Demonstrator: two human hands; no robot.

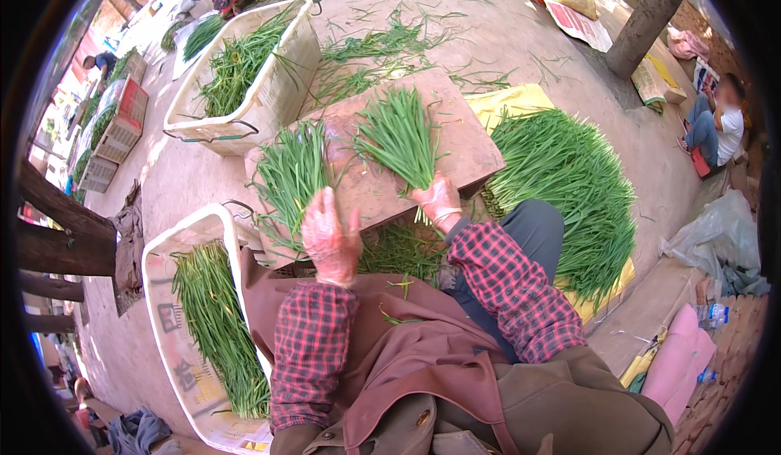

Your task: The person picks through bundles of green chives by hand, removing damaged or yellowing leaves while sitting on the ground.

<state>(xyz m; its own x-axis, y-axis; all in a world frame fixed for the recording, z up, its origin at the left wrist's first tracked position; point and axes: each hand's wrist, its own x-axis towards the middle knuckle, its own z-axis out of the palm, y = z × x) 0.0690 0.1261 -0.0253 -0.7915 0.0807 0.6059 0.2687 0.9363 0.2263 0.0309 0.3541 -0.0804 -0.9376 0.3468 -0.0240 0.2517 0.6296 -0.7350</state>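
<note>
My right hand (439,200), in a thin clear glove, grips the stem ends of a bunch of garlic chives (399,134). The leaves fan away from me over a low, worn tabletop (360,192). My left hand (331,238), gloved the same way and slightly blurred, has its thumb apart from its fingers. It is beside a looser heap of chives (293,159) on the tabletop's left side; whether it touches them I cannot tell. To the right, a large mound of neatly aligned chives (567,180) lies on a yellow sheet (512,101).
White plastic crates holding chives stand ahead left (277,104) and at my left side (165,348). Loose trimmings (390,40) litter the ground beyond the tabletop. A tree trunk (647,21) rises ahead right. Another person (720,122) sits at the far right, near a plastic bag (711,235).
</note>
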